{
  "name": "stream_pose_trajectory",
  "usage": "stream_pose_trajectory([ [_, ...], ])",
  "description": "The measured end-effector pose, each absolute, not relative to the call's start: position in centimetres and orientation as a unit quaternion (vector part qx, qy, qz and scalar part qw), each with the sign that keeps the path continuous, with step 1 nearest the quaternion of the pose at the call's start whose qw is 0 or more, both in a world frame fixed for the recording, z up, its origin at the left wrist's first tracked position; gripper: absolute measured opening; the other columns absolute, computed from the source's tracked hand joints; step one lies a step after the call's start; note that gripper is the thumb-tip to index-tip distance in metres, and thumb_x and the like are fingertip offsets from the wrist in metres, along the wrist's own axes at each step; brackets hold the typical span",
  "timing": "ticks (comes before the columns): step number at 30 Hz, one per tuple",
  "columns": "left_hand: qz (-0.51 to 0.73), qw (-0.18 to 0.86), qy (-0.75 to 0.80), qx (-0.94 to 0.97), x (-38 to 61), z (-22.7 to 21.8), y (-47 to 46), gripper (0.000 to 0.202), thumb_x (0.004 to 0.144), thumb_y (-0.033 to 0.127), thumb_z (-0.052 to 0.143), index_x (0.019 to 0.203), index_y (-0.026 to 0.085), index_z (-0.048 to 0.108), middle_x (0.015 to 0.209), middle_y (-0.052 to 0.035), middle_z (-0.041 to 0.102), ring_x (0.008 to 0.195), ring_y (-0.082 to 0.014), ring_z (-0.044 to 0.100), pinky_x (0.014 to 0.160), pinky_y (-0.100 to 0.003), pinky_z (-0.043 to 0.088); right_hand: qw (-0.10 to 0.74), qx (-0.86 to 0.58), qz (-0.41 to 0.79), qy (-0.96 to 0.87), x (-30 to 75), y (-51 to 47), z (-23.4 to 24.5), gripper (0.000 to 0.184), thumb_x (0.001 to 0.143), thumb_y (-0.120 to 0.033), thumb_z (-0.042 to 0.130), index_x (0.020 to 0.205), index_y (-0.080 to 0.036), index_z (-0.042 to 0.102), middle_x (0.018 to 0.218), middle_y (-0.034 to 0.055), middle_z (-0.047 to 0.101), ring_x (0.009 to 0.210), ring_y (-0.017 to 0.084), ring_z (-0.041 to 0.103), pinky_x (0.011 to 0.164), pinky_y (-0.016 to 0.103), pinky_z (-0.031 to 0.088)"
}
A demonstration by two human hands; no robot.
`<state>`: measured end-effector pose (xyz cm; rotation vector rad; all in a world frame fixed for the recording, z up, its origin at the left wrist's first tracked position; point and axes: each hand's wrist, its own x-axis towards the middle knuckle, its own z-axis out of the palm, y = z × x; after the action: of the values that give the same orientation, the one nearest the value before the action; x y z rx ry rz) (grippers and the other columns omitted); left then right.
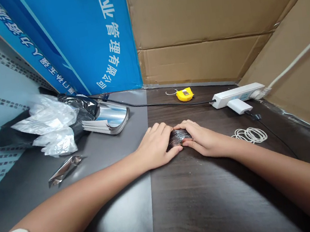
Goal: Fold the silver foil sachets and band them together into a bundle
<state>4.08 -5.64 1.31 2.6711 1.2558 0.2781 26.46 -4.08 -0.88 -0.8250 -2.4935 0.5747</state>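
A small dark bundle with a shiny, wrinkled clear plastic wrap point(180, 137) lies on the brown wood-grain table in front of me. My left hand point(160, 144) grips its left end, with the thumb on the near side and the fingers along the far side. At the right end my right hand point(200, 137) holds it between the thumb and fingers. What is inside the wrap cannot be made out. Several loose white rubber bands or cord loops point(250, 135) lie just beyond my right forearm.
Behind my hands is a yellow tape measure point(184, 94). A white power strip point(238, 94) with a plugged-in adapter point(239, 106) stands at right. Leftward lie a stack of silver pouches point(109, 119), clear plastic bags point(49, 121) and one silver foil piece point(64, 170). Cardboard walls point(187, 19) enclose the back.
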Motion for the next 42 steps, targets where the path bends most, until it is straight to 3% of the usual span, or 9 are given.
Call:
stream_pose_trajectory([
  [6, 0.046, 0.069, 0.454, 0.887, 4.9, 0.8, -6.4, 0.055, 0.103, 0.051, 0.038, 0.134, 0.007, 0.047, 0.126, -0.0180, 0.053, 0.109, -0.0312, 0.050, 0.092, -0.048, 0.045, 0.200, -0.277, 0.182, -0.922, 26.5, -3.9, -1.0, 0.054, 0.103, -0.023, 0.042, 0.154, -0.020, 0.024, 0.133, 0.0203, 0.053, 0.120, 0.035, 0.055, 0.100, 0.066, 0.049],
  [10, 0.042, 0.071, 0.472, 0.878, 5.2, 0.8, -6.6, 0.062, 0.104, 0.056, 0.033, 0.139, 0.006, 0.043, 0.126, -0.0188, 0.053, 0.112, -0.0312, 0.049, 0.093, -0.047, 0.045, 0.197, -0.275, 0.189, -0.922, 26.4, -3.9, -1.1, 0.057, 0.104, -0.023, 0.040, 0.157, -0.022, 0.019, 0.131, 0.0202, 0.053, 0.117, 0.035, 0.056, 0.097, 0.064, 0.051],
  [18, 0.070, 0.078, 0.480, 0.871, 5.0, 0.6, -6.9, 0.070, 0.100, 0.064, 0.039, 0.138, 0.005, 0.044, 0.124, -0.0193, 0.052, 0.111, -0.0321, 0.049, 0.093, -0.047, 0.044, 0.208, -0.292, 0.206, -0.911, 26.6, -3.8, -1.6, 0.059, 0.101, -0.023, 0.045, 0.157, -0.024, 0.026, 0.125, 0.0178, 0.056, 0.115, 0.035, 0.057, 0.097, 0.062, 0.052],
  [29, 0.071, 0.046, 0.454, 0.887, 4.9, 0.1, -6.5, 0.055, 0.104, 0.057, 0.035, 0.122, 0.008, 0.053, 0.118, -0.0162, 0.054, 0.108, -0.0302, 0.048, 0.091, -0.043, 0.042, 0.209, -0.291, 0.198, -0.912, 26.4, -3.8, -1.9, 0.048, 0.103, -0.024, 0.044, 0.149, -0.021, 0.035, 0.118, 0.0175, 0.058, 0.111, 0.034, 0.059, 0.093, 0.059, 0.055],
  [35, 0.062, 0.046, 0.455, 0.887, 4.8, 0.3, -6.4, 0.049, 0.104, 0.053, 0.042, 0.122, 0.009, 0.052, 0.120, -0.0157, 0.054, 0.110, -0.0303, 0.048, 0.090, -0.043, 0.041, 0.179, -0.300, 0.222, -0.910, 27.0, -3.9, -0.8, 0.049, 0.101, -0.031, 0.048, 0.148, -0.021, 0.036, 0.131, 0.0201, 0.057, 0.122, 0.036, 0.059, 0.098, 0.059, 0.054],
  [42, 0.038, 0.057, 0.464, 0.883, 4.8, 0.8, -6.3, 0.044, 0.105, 0.050, 0.040, 0.122, 0.011, 0.052, 0.121, -0.0159, 0.054, 0.112, -0.0313, 0.048, 0.091, -0.045, 0.042, 0.204, -0.335, 0.228, -0.891, 27.2, -3.8, 0.1, 0.032, 0.095, -0.037, 0.061, 0.122, -0.020, 0.055, 0.116, 0.0158, 0.064, 0.108, 0.033, 0.063, 0.092, 0.053, 0.056],
])
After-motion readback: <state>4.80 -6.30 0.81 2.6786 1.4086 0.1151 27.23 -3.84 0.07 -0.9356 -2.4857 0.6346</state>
